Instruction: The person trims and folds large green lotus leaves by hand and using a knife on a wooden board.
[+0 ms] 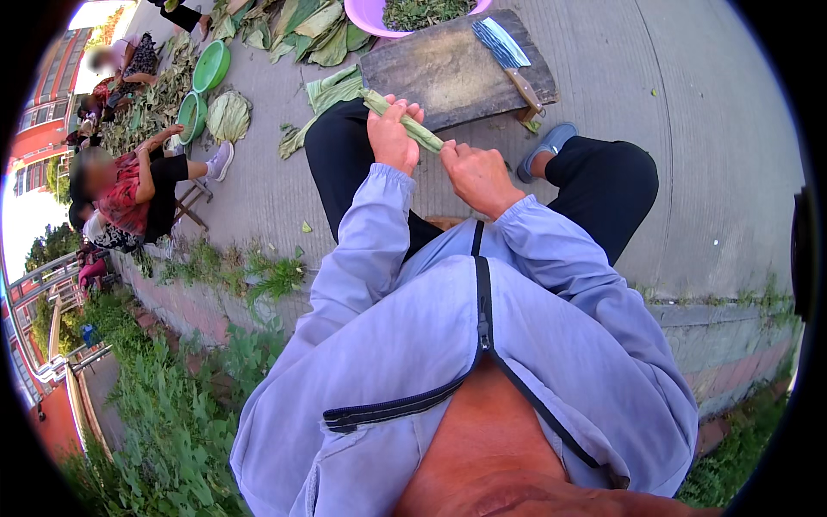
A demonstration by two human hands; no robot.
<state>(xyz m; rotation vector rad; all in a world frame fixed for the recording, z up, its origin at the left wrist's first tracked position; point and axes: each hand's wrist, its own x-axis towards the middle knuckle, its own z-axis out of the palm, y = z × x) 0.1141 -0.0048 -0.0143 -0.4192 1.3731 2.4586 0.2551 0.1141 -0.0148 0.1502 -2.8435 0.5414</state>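
Between my two hands lies a rolled green leaf (pixel 413 126), tight and slanting down to the right. My left hand (pixel 395 134) holds its upper part, fingers wrapped round it with the palm partly turned up. At its lower end my right hand (pixel 479 176) grips it with curled fingers. Just beyond is a worn wooden chopping board (pixel 446 77), and a cleaver (pixel 507 63) with a wooden handle rests on its right side. More pale green leaves (pixel 336 90) lie on the ground left of the board, by my knee.
A pink basin (pixel 375 24) of chopped greens stands behind the board. Large flat leaves (pixel 316 29) are spread at the top. At left, a seated person (pixel 132 187) reaches to green baskets (pixel 212 66) near a loose leaf pile (pixel 145 103). Weeds (pixel 278 274) edge the concrete.
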